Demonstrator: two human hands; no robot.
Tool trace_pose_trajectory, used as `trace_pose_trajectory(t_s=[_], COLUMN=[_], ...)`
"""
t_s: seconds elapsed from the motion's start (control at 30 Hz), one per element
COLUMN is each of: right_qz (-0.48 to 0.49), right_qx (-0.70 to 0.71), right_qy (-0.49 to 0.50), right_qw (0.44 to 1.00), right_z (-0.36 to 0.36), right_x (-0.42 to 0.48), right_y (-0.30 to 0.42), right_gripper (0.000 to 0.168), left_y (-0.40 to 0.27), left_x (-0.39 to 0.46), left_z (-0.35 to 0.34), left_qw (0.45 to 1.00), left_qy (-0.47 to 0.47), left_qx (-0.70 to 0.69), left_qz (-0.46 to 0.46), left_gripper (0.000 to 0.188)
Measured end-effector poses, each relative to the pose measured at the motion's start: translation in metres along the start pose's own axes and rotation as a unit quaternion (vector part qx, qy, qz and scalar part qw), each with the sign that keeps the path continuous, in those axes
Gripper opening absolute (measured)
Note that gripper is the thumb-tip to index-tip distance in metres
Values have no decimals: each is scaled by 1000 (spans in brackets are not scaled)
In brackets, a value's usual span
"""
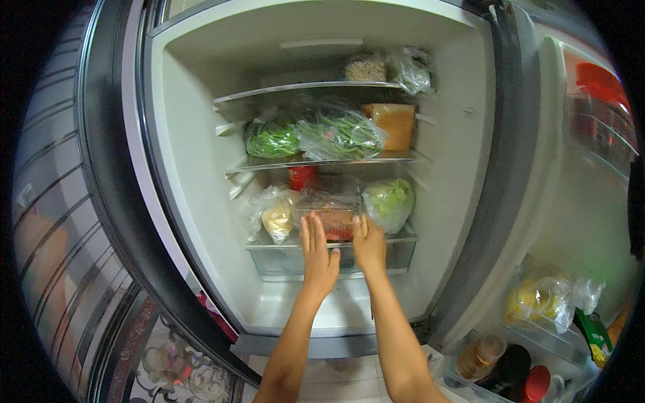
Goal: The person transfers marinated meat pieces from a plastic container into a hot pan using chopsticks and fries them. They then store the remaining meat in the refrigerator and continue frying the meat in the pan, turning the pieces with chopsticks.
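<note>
Both arms reach into an open fridge. My left hand (318, 252) is at the front left of a clear plastic box (330, 209) with pinkish-brown contents, its fingers out straight. At the box's right front corner is my right hand (369, 244), its fingertips against or very near the box; the exact contact is blurred. The box stands on the lowest shelf. Left of it lies a knotted plastic bag with a pale yellow item (278, 219); on its right sits a bagged leafy green vegetable (390, 201). A red container (302, 177) is behind.
Bagged greens (342, 133) and a brown package (395, 126) fill the middle shelf (322, 163). Higher up are more bags (365, 69). Below my hands is a clear drawer (282, 262). The open door at right carries a yellow bagged item (539, 299), jars and a red lid (536, 383).
</note>
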State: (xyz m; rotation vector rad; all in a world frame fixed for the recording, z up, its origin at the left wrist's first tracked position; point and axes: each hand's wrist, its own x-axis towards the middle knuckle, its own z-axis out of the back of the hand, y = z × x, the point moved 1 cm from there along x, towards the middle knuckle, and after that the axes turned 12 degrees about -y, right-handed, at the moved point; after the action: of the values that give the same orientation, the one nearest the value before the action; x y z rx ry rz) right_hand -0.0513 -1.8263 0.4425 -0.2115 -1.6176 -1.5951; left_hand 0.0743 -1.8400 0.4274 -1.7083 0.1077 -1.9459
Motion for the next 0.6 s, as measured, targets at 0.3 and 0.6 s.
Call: trace_pose_trajectory(t_s=[0.3,0.6], right_qz=[1,-86], right_qx=[99,3], right_qy=[117,18], right_qw=[988,996], right_z=[172,461], right_x=[-165,-267], right_y=[36,-8], right_gripper=[27,22], left_y=[-128,-322], left_x=[-157,-310], left_z=[23,-7], left_qw=[914,839], left_qy=[-112,11], left_qx=[-359,-538], left_qz=[155,87], left_gripper=[76,80])
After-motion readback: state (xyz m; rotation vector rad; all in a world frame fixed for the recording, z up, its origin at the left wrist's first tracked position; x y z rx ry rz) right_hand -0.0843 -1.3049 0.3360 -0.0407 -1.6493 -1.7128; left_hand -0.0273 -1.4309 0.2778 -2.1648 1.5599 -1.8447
